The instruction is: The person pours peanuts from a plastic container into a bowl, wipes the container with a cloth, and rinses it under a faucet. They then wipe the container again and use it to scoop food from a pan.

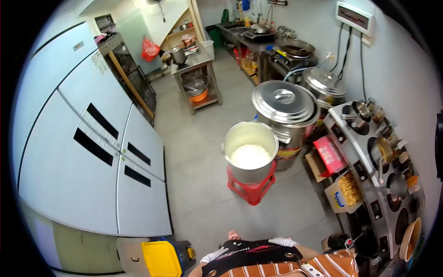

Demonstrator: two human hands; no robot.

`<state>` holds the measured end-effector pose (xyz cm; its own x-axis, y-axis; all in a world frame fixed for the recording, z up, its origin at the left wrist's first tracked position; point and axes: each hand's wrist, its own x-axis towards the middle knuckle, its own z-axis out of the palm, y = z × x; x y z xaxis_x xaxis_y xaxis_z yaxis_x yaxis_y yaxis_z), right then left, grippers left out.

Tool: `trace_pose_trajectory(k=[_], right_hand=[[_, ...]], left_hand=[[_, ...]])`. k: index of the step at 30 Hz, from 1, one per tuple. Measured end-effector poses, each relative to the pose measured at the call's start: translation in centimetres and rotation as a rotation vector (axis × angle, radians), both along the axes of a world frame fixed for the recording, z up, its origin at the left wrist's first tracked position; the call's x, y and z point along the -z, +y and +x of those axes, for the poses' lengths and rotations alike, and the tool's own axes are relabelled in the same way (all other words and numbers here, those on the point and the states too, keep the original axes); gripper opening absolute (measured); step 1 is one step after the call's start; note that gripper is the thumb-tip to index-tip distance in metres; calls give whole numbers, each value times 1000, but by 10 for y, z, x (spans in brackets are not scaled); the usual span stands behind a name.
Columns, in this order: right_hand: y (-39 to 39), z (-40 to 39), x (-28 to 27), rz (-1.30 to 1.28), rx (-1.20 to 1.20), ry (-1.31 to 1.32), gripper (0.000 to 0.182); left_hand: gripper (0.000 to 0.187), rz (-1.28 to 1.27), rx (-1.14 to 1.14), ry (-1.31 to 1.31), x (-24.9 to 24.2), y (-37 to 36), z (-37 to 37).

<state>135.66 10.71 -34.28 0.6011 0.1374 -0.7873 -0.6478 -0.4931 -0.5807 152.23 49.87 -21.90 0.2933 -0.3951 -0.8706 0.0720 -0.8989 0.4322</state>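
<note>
At the bottom of the head view, my left hand (215, 255) and my right hand (282, 241) wear white gloves. Both rest against the black apron (247, 251) at my waist, fingers stretched out and lying flat, with nothing visible in them. Ahead of me a tall metal pot (250, 174) with a white content (250, 156) stands on a red plastic stool (253, 196), apart from my hands. Just behind it to the right is a large steel pot with its lid on (284, 101).
White refrigerators (69, 152) line the left, with a yellow-lidded bin (160, 259) below them. A cooktop counter (364, 152) with pans runs along the right wall, a tub of yellowish pieces (349, 189) beneath it. Farther back stands a steel table (196, 60).
</note>
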Motion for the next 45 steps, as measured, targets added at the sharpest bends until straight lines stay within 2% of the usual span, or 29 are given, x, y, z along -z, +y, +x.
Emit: trace_pose_trajectory(k=[3, 5, 7, 10, 12, 13, 15, 18, 20, 21, 22, 24, 26, 27, 28, 29, 30, 32, 34, 38, 42, 43, 45], right_hand=[[38, 92, -90, -122, 22, 4, 68], [55, 144, -123, -271, 19, -9, 63], [69, 193, -163, -302, 38, -100, 59], [82, 271, -172, -259, -9, -55, 53], [93, 327, -189, -255, -10, -62, 52], [98, 356, -193, -250, -20, -73, 50], [108, 414, -200, -195, -31, -197, 47], [116, 515, -215, -29, -66, -271, 47], [120, 580, -223, -122, -272, -258, 43], [118, 612, -244, -144, -363, -306, 43], [118, 642, -235, -162, -366, -383, 44], [110, 695, -232, -187, -367, -454, 45], [96, 749, -262, -219, -410, -471, 46], [87, 772, -265, -223, -407, -467, 46], [79, 793, -265, -216, -380, -504, 45], [69, 813, -265, -209, -345, -539, 45], [61, 830, -251, -237, -278, -552, 42], [37, 858, -226, -224, -168, -513, 39], [13, 881, -212, -234, -27, -450, 39], [-15, 898, -194, -332, 442, -72, 40], [-5, 867, -185, -199, 701, -2, 40], [5, 854, -175, -234, 786, 28, 41], [30, 824, -162, -239, 941, 117, 42]], left_hand=[[56, 8, -84, 18, 5, 49, 36], [56, 6, -145, 33, 10, 69, 68], [55, -6, -214, 32, 23, 80, 100], [55, -22, -290, 21, 39, 78, 159], [48, -48, -583, 5, 4, 54, 216], [48, -48, -580, 4, 12, 50, 249], [46, -248, -605, -192, 26, 38, 307], [46, -316, -738, -213, -15, 16, 392], [45, -237, -738, -244, -56, 8, 442], [44, -171, -731, -262, -68, 7, 469], [44, -165, -728, -270, -64, 14, 493], [42, -170, -663, -478, -23, 46, 526], [40, -46, -761, -342, -28, 59, 552], [39, 60, -584, -390, -38, 63, 562], [39, 166, -397, -437, -43, 70, 575], [41, 226, 0, -474, 3, 95, 578], [42, 250, 383, -552, 1, 91, 592], [42, 264, 184, -390, 11, 78, 621], [42, 266, 127, -326, 21, 57, 682], [41, 234, 258, -272, 16, 12, 833], [41, 242, 562, -308, 23, -50, 1008], [41, 254, 495, -273, 28, -76, 1057], [39, 40, -355, 88, 31, -143, 1127]])
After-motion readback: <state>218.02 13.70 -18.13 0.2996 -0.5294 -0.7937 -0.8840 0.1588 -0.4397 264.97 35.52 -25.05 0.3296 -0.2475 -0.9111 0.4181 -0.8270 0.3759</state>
